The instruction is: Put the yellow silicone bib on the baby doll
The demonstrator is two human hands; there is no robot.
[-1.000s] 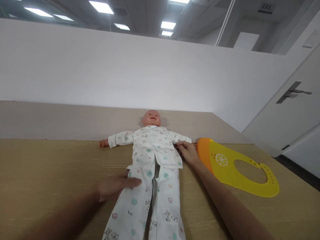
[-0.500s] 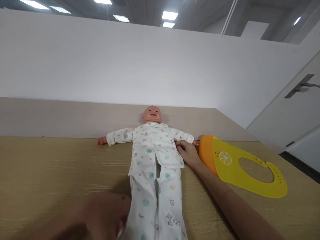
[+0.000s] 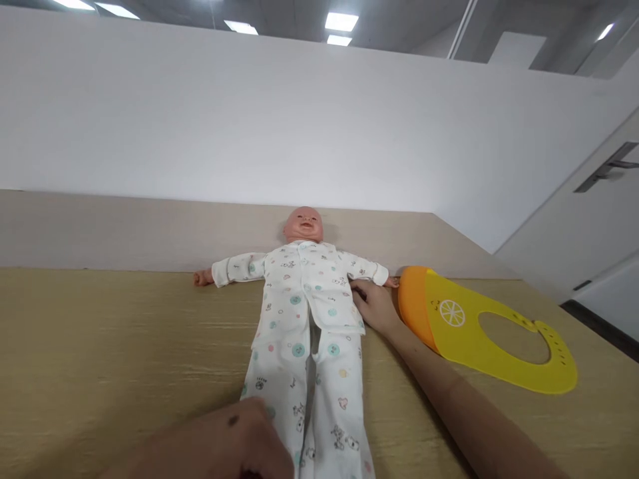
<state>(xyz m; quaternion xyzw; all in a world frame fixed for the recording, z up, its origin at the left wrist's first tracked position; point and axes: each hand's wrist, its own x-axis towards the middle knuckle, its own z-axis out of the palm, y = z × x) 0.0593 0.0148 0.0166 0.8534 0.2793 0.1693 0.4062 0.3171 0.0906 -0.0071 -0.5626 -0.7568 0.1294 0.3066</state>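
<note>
A baby doll [image 3: 305, 286] lies on its back with arms spread, head against the raised back ledge. It wears a white printed pajama top [image 3: 324, 303] and matching trousers [image 3: 332, 392]. My left hand [image 3: 244, 442], slightly blurred, is closed at the lower trouser leg on the left; its fingertips are hidden below. My right hand [image 3: 375, 305] is at the side of the doll's torso, under the outstretched arm, with curled fingers gripping there; some fingertips are out of sight. Beside that forearm lies a yellow bib [image 3: 466, 339] with an orange pocket [image 3: 415, 303].
The doll lies on a wood-coloured tabletop [image 3: 110, 346]. Behind it runs a low pale ledge [image 3: 124, 229] below a white wall [image 3: 224, 120]. At the far right is a door with a metal handle [image 3: 606, 169].
My left hand has moved right and inward over the trouser leg, whose cloth now spreads farther left. My right hand stays at the doll's side. The view has tilted slightly downward.
</note>
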